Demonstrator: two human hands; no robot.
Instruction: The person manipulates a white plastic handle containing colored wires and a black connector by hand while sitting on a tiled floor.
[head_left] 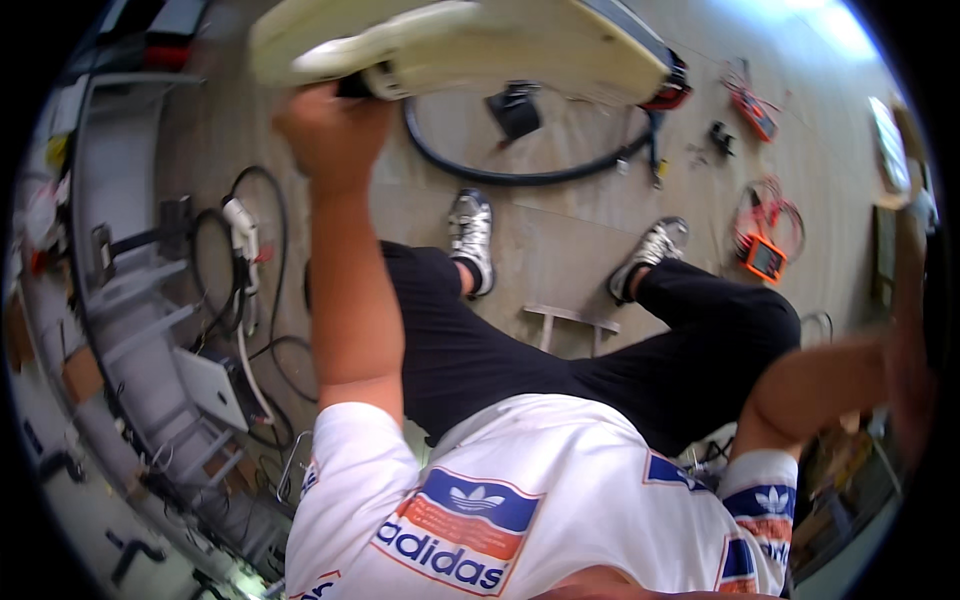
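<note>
My left hand (332, 122) grips the black lower part near the left end of a large cream-coloured housing (520, 50) with a dark rim, held at the top of the view and slightly blurred. A thick black cable (530, 176) lies looped on the floor beneath it, beside a small black object (515, 112). My right hand (908, 395) is at the far right edge, smeared by motion and partly in shadow; I cannot make out its fingers or anything in them.
My feet are on the tiled floor (530, 250). At right lie red-and-grey meters (762, 258) with leads and small black parts (722, 138). At left stand grey metal shelving (120, 150), coiled cables with a white connector (245, 235) and a grey box (210, 385). A metal bracket (570, 318) lies between my legs.
</note>
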